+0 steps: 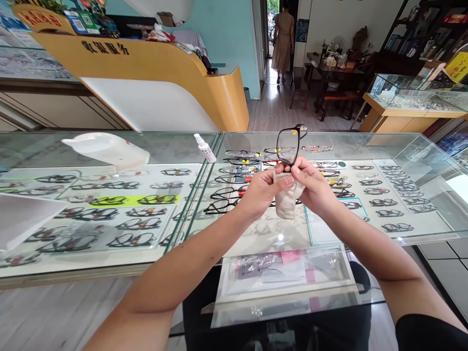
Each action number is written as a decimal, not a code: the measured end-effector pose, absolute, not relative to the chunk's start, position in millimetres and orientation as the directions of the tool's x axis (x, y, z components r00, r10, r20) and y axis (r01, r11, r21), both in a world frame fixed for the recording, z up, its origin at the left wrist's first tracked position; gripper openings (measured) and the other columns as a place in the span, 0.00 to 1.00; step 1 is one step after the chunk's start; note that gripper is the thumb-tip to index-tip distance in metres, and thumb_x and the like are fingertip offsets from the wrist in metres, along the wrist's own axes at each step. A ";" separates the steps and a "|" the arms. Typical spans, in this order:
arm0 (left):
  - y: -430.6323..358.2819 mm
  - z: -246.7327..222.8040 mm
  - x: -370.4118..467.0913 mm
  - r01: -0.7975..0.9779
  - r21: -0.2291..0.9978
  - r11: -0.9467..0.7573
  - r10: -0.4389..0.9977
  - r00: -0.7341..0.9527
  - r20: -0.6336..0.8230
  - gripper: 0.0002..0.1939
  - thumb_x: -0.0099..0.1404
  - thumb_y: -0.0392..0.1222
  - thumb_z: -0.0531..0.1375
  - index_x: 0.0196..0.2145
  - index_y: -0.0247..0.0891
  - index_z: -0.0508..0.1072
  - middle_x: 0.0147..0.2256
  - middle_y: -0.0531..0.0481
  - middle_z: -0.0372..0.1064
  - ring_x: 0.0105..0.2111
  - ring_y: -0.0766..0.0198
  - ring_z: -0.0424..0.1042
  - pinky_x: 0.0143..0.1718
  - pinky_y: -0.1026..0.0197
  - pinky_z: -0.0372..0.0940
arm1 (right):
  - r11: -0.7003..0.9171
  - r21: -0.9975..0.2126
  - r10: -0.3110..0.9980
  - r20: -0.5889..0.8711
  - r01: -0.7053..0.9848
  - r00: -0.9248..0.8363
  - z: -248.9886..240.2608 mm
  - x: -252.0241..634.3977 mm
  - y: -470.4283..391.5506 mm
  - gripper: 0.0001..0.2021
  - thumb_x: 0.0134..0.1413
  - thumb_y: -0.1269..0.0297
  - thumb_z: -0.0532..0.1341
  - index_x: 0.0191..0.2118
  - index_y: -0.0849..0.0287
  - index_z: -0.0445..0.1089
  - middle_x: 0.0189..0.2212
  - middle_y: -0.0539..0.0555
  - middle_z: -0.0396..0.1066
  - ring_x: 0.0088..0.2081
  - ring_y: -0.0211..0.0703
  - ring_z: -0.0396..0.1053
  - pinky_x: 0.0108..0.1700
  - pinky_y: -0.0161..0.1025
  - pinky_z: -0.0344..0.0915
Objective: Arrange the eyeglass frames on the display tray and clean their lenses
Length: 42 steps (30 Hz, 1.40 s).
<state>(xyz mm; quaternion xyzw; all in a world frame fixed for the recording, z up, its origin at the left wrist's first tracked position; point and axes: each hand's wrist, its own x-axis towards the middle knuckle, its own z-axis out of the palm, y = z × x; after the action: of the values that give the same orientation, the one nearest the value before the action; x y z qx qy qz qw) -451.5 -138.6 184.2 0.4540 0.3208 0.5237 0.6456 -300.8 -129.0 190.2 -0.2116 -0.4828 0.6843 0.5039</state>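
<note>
Above the glass display counter (248, 239), a pair of black-framed eyeglasses (288, 145) is held upright on its side, one lens raised above my fingers. My left hand (263, 190) pinches a pale cleaning cloth (285, 204), which hangs down below the fingers. My right hand (310, 184) grips the eyeglasses from the right, its thumb close to the left thumb. The lower part of the eyeglasses is hidden by my fingers and the cloth. To the left, a white spray bottle (205, 148) stands on the counter glass.
Rows of eyeglasses (139, 224) lie beneath the glass. A white plastic object (106, 150) rests on the left counter. Near my body an open drawer (285, 287) holds plastic packets. Beyond are a wooden cashier desk (223, 97) and a person (283, 41) by the doorway.
</note>
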 end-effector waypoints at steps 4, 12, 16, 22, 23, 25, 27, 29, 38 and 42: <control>-137.5 181.7 -453.3 -0.408 0.909 0.081 0.943 0.327 0.063 0.31 0.51 0.65 0.79 0.25 0.36 0.72 0.21 0.56 0.67 0.22 0.70 0.64 0.26 0.65 0.60 | -0.018 -0.884 0.890 0.198 -0.466 -0.411 191.1 -299.2 -127.7 0.22 0.52 0.45 0.77 0.34 0.51 0.67 0.39 0.50 0.78 0.37 0.43 0.73 0.40 0.40 0.71; -133.2 188.5 -465.5 -0.371 0.916 0.151 0.838 0.539 0.081 0.28 0.57 0.62 0.78 0.31 0.36 0.73 0.24 0.54 0.69 0.23 0.68 0.67 0.26 0.64 0.64 | 0.006 -0.875 0.902 0.213 -0.483 -0.376 199.8 -294.3 -128.7 0.21 0.53 0.46 0.77 0.34 0.52 0.68 0.40 0.50 0.78 0.39 0.43 0.75 0.42 0.41 0.74; -135.9 190.8 -463.0 -0.337 0.937 0.089 0.853 0.511 0.103 0.26 0.54 0.55 0.81 0.38 0.36 0.76 0.24 0.58 0.66 0.21 0.73 0.59 0.23 0.66 0.55 | -0.005 -0.880 0.923 0.178 -0.475 -0.340 199.6 -293.3 -125.1 0.21 0.53 0.45 0.77 0.35 0.52 0.68 0.39 0.50 0.78 0.40 0.44 0.76 0.44 0.42 0.75; -144.5 188.4 -449.9 -0.356 0.934 -0.025 0.920 0.357 0.161 0.27 0.50 0.52 0.82 0.39 0.37 0.75 0.27 0.57 0.69 0.26 0.69 0.66 0.28 0.65 0.61 | -0.009 -0.867 0.929 0.178 -0.498 -0.326 195.9 -297.9 -125.1 0.23 0.50 0.43 0.77 0.33 0.51 0.67 0.40 0.50 0.78 0.42 0.45 0.75 0.46 0.43 0.75; -145.3 187.2 -448.5 -0.361 0.932 -0.038 0.929 0.330 0.166 0.28 0.49 0.52 0.82 0.39 0.38 0.76 0.28 0.56 0.70 0.27 0.69 0.67 0.29 0.65 0.62 | -0.009 -0.868 0.928 0.178 -0.496 -0.328 195.7 -299.1 -126.3 0.23 0.51 0.43 0.77 0.33 0.51 0.67 0.41 0.50 0.78 0.43 0.45 0.75 0.47 0.43 0.75; -146.1 183.9 -446.6 -0.368 0.929 -0.046 0.943 0.289 0.162 0.28 0.48 0.54 0.83 0.37 0.38 0.75 0.28 0.56 0.71 0.27 0.69 0.68 0.30 0.65 0.64 | -0.013 -0.869 0.921 0.182 -0.495 -0.344 195.7 -301.3 -129.3 0.24 0.51 0.42 0.76 0.33 0.51 0.66 0.43 0.51 0.78 0.45 0.45 0.75 0.50 0.44 0.74; -146.1 180.3 -445.0 -0.375 0.926 -0.032 0.956 0.260 0.138 0.29 0.48 0.58 0.82 0.33 0.37 0.75 0.27 0.56 0.71 0.25 0.69 0.67 0.28 0.65 0.64 | -0.018 -0.870 0.912 0.187 -0.493 -0.364 195.5 -303.3 -132.0 0.24 0.51 0.42 0.76 0.34 0.51 0.66 0.44 0.52 0.78 0.45 0.46 0.74 0.51 0.44 0.74; -146.1 177.9 -443.4 -0.388 0.921 -0.026 0.968 0.222 0.121 0.30 0.49 0.63 0.81 0.31 0.37 0.74 0.25 0.55 0.70 0.24 0.69 0.66 0.27 0.65 0.63 | -0.012 -0.874 0.905 0.197 -0.485 -0.377 195.1 -305.0 -134.1 0.23 0.51 0.42 0.76 0.35 0.51 0.66 0.44 0.51 0.78 0.45 0.46 0.74 0.51 0.44 0.73; -143.7 181.7 -449.9 -0.298 0.938 -0.176 0.956 0.175 0.235 0.34 0.57 0.73 0.72 0.22 0.39 0.69 0.21 0.54 0.65 0.25 0.67 0.61 0.29 0.63 0.61 | 0.009 -0.896 0.896 0.204 -0.443 -0.395 197.0 -301.2 -133.4 0.23 0.51 0.41 0.75 0.35 0.50 0.66 0.43 0.52 0.78 0.47 0.48 0.76 0.49 0.45 0.73; -138.7 183.3 -460.0 -0.245 0.958 -0.149 0.931 0.292 0.220 0.30 0.60 0.71 0.71 0.30 0.38 0.76 0.25 0.51 0.71 0.28 0.63 0.68 0.32 0.62 0.63 | 0.022 -0.894 0.912 0.201 -0.448 -0.357 198.6 -296.9 -128.5 0.23 0.52 0.42 0.75 0.35 0.50 0.66 0.41 0.51 0.78 0.47 0.48 0.76 0.50 0.45 0.74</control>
<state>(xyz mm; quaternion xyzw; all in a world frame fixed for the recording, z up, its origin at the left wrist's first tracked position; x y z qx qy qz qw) -460.0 -138.7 183.3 0.5604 0.3058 0.5105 0.5761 -296.9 -128.5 198.6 -0.2348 -0.4944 0.6586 0.5163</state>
